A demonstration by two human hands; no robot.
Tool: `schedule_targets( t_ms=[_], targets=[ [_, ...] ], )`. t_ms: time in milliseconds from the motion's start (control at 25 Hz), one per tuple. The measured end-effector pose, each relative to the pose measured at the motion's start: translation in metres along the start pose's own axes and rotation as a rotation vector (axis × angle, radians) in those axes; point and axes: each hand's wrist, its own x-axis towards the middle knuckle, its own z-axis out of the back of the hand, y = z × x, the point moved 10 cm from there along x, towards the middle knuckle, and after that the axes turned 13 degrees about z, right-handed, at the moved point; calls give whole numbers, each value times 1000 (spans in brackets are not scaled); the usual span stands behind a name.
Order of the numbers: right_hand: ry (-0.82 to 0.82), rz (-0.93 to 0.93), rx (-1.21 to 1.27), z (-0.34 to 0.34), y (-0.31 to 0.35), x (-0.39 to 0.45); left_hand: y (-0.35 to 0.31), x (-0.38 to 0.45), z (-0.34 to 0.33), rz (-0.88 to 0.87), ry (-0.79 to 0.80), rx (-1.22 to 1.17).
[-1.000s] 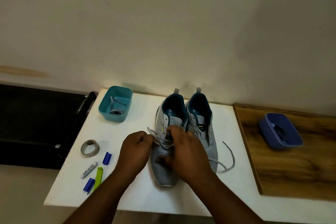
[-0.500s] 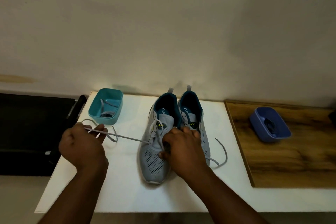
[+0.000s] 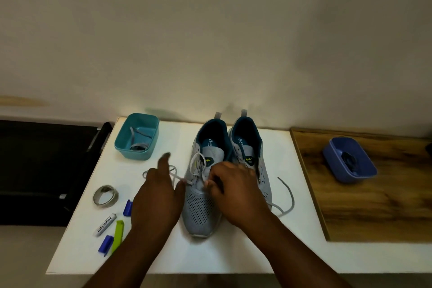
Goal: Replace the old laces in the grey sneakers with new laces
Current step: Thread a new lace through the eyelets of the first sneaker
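Note:
Two grey sneakers with teal lining stand side by side on the white table (image 3: 81,236), toes toward me. The left sneaker (image 3: 201,210) has a grey lace (image 3: 173,171) partly pulled out, looping on the table to its left. My left hand (image 3: 156,196) hovers over that loop with fingers stretched out, holding nothing. With curled fingers, my right hand (image 3: 236,192) pinches the lace at the left sneaker's lower eyelets and covers much of the right sneaker (image 3: 265,182). The right sneaker's loose lace (image 3: 289,196) trails to the right.
A teal tub (image 3: 149,147) holding a grey lace stands at the back left. A blue tub (image 3: 364,170) with dark laces sits on a wooden board (image 3: 374,213) at right. A tape roll (image 3: 105,195), marker (image 3: 105,224), blue caps (image 3: 127,208) and green clip (image 3: 118,231) lie at front left.
My left hand pulled the lace out to the left, then let it go and came back toward the sneaker with fingers spread. My right hand stayed on the left sneaker's eyelets.

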Motion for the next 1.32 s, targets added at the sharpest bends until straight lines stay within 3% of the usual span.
schedule_targets(
  t_ms=[80,160,320,480,560,640,760,840,920,1040,1080,1160,1200,1240,1320],
  targets=[
    [-73,-58,186,6,-8,0,-17,-6,-12,-149,53,16],
    [-101,-81,246,10,-13,-2,-18,-4,-20,-145,161,-57],
    [49,46,-37,-9,-1,0,-21,-4,-19,-215,231,-81],
    [4,71,-111,-15,-2,0,-26,-8,-24,-269,275,-66],
    [-7,74,-108,-14,-5,-1,-21,-9,-33,-176,427,-176],
    [-20,56,-74,-11,-12,-1,-8,-9,-36,38,571,-438],
    [-41,4,-18,-2,-26,-3,12,-5,-32,359,605,-775],
    [-22,-4,16,1,-25,-4,16,-4,-30,435,569,-846],
    [-21,9,61,10,-13,-4,15,-3,-24,358,445,-684],
    [-11,45,146,42,14,-3,-23,-11,20,-97,11,-142],
    [62,69,146,50,23,-2,-47,-23,26,-289,3,-158],
    [170,156,42,69,43,-3,-90,-55,20,-533,266,-346],
    [166,182,-28,81,46,-2,-98,-66,12,-560,402,-416],
    [127,175,-86,93,42,-1,-95,-68,8,-525,421,-452],
    [27,92,-169,114,20,-2,-63,-39,13,-268,236,-601]
  ],
)
